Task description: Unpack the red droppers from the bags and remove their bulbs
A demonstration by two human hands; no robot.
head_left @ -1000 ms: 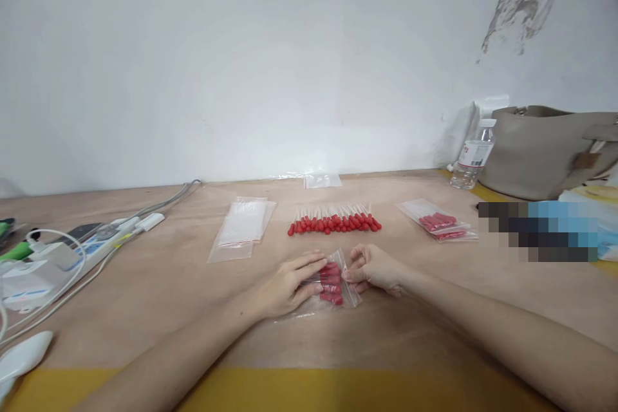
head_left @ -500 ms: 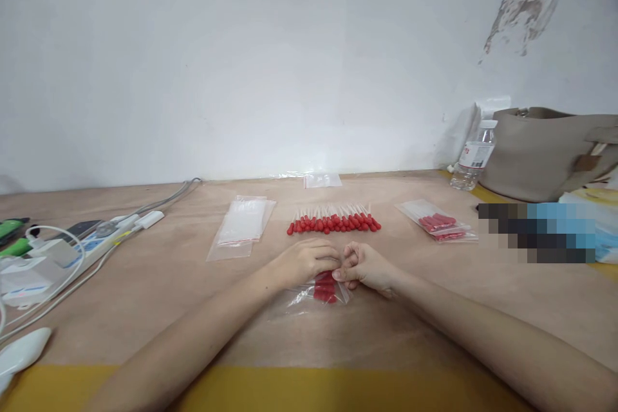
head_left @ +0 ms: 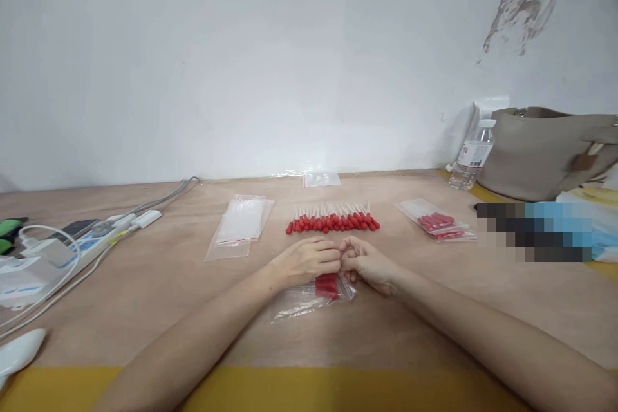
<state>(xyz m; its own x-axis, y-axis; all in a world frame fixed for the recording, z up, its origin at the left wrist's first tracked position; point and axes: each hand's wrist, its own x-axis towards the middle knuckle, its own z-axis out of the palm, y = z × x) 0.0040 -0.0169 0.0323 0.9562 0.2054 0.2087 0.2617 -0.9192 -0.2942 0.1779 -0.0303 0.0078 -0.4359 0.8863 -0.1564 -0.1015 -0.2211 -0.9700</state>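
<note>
My left hand [head_left: 306, 260] and my right hand [head_left: 369, 264] meet fingertip to fingertip over the far edge of a small clear zip bag [head_left: 311, 294] that lies on the wooden table [head_left: 159, 283]. Both hands pinch that edge. Red-bulbed droppers [head_left: 327, 285] fill the bag's right part. Just beyond my hands lies a row of loose red-bulbed droppers [head_left: 333, 220] with their clear tips pointing away from me.
A stack of empty zip bags [head_left: 240, 229] lies at the left of the row, filled bags [head_left: 437, 221] at the right. One more bag [head_left: 321, 178] lies by the wall. A power strip with cables [head_left: 80, 243] is at far left; a water bottle [head_left: 472, 156] and a beige bag [head_left: 548, 151] stand at the right.
My left hand slid from flat on the bag up to its far edge and met my right hand. The bag shifted slightly toward me and now both hands pinch its edge.
</note>
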